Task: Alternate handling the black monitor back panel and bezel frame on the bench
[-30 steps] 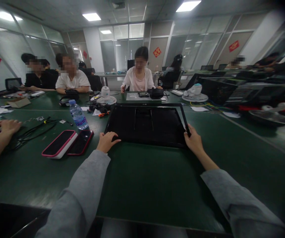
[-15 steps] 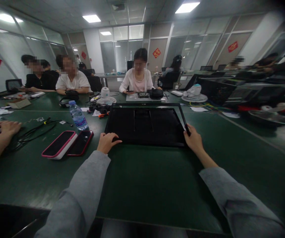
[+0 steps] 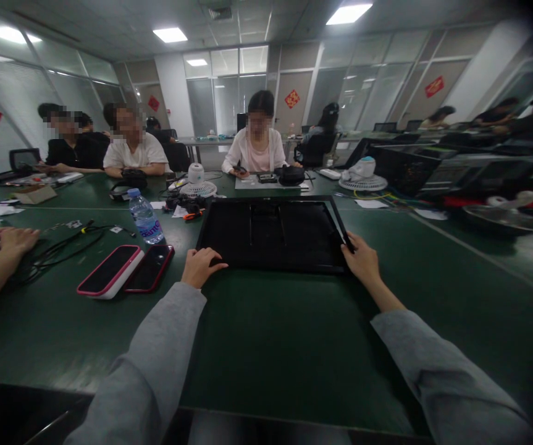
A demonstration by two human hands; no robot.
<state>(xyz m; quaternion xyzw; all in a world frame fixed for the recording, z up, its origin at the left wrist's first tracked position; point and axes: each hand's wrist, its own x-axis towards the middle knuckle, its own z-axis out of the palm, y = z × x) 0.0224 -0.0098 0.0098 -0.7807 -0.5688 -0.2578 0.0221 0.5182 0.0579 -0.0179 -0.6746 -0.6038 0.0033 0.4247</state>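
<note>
A black rectangular monitor bezel (image 3: 339, 222) lies over a black monitor back cover (image 3: 229, 228) on the green table in front of me. At the right side a narrow gap shows between the bezel and the cover. My left hand (image 3: 200, 267) is closed on the near left corner, thumb along the near edge and fingers curled at the side. With fingers and thumb, my right hand (image 3: 362, 259) grips the bezel's right side close to its near corner. The undersides of both parts are hidden.
To the left are two phone-like devices in red-edged cases (image 3: 149, 269), a water bottle (image 3: 146, 216) and black cables (image 3: 69, 247). A co-worker's hands (image 3: 13, 241) rest at far left. Small white fans (image 3: 196, 182) and a seated person (image 3: 257, 148) are across the table; a metal bowl (image 3: 502, 219) stands right.
The far side of the bezel has come down toward the back cover. Both my hands stay almost where they were. The person opposite has raised a phone slightly.
</note>
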